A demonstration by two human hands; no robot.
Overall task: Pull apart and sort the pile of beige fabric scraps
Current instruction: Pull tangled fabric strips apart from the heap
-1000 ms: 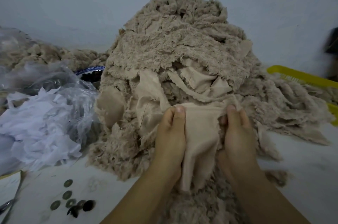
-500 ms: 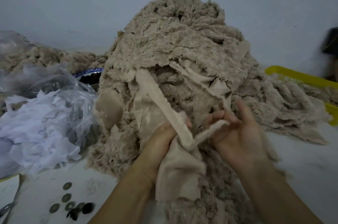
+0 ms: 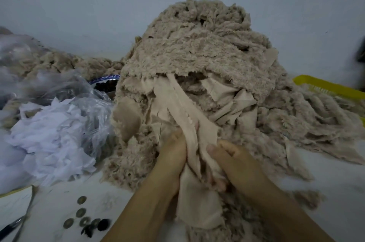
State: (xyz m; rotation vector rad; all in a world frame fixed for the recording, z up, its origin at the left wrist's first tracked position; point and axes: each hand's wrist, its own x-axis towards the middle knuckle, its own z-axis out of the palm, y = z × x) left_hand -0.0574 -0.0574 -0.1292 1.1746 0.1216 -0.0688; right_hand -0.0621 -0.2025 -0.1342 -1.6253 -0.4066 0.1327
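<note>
Backing scrap pile point(image 3: 197, 48): grey wall point(image 3: 98, 0); white table point(image 3: 335, 172) beneath.

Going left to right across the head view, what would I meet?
White scraps in a clear bag → blue-rimmed bowl → pile of beige fabric scraps → yellow basket. Left hand and right hand, gripping a beige strip, overlap the pile.

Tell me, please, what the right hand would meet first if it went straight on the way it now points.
The right hand points up-left; it would press into the smooth beige strip it grips, then probably the left hand just behind.
</note>
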